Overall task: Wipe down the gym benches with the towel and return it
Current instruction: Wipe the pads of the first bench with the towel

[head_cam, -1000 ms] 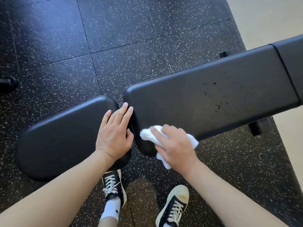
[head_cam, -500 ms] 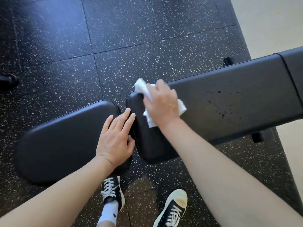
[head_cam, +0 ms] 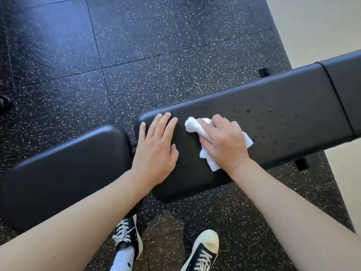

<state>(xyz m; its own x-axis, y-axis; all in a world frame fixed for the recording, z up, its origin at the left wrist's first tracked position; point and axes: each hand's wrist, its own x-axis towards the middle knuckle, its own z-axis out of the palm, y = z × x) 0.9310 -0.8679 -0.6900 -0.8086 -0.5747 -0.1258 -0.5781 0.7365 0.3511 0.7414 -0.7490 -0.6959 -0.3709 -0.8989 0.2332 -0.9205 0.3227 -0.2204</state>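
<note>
Head view, left to right: a rounded black padded seat [head_cam: 64, 169] fills lower left; the left hand [head_cam: 156, 145] lies flat, fingers straight, on the near end of the long smooth vinyl counter [head_cam: 283, 118]. Just right of it, the right hand [head_cam: 224, 141] presses the crumpled white towel [head_cam: 197, 128]. Droplets [head_cam: 248, 111] lie farther right along the pad's long axis, nearest the right hand.

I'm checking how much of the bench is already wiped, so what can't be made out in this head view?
- Back pad: its far end is cut off by the right edge.
- Pad surface under the right hand and towel: covered.
- Bench frame: mostly hidden beneath the pads.
- Specks on the pad: too small to tell droplets from dirt.
</note>
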